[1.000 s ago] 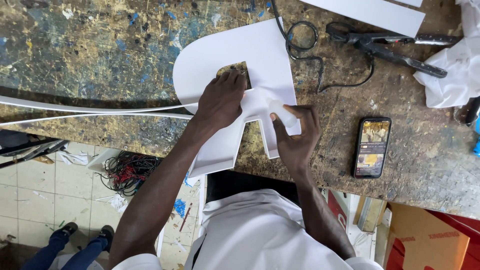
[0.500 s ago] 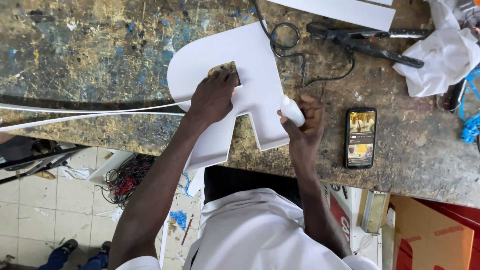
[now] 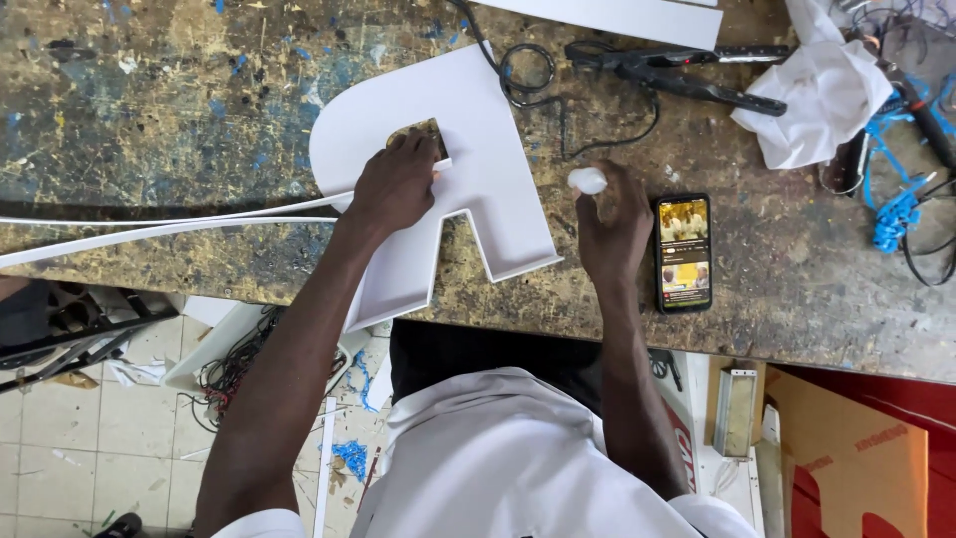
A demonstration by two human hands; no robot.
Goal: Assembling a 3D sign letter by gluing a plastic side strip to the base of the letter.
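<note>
White foam letter (image 3: 468,149) flat on the bench, center-top of frame, w/ my hands on and beside it.

My left hand (image 3: 396,187) is pressed down on its inner cutout, fingers curled over the thin white strip (image 3: 169,224) running off left. My right hand (image 3: 612,221) is closed around a small white bottle (image 3: 588,180), just right of the letter's leg, phone (image 3: 683,253) beside it. Letter's long axis runs diagonal, lower left to upper right.
</note>
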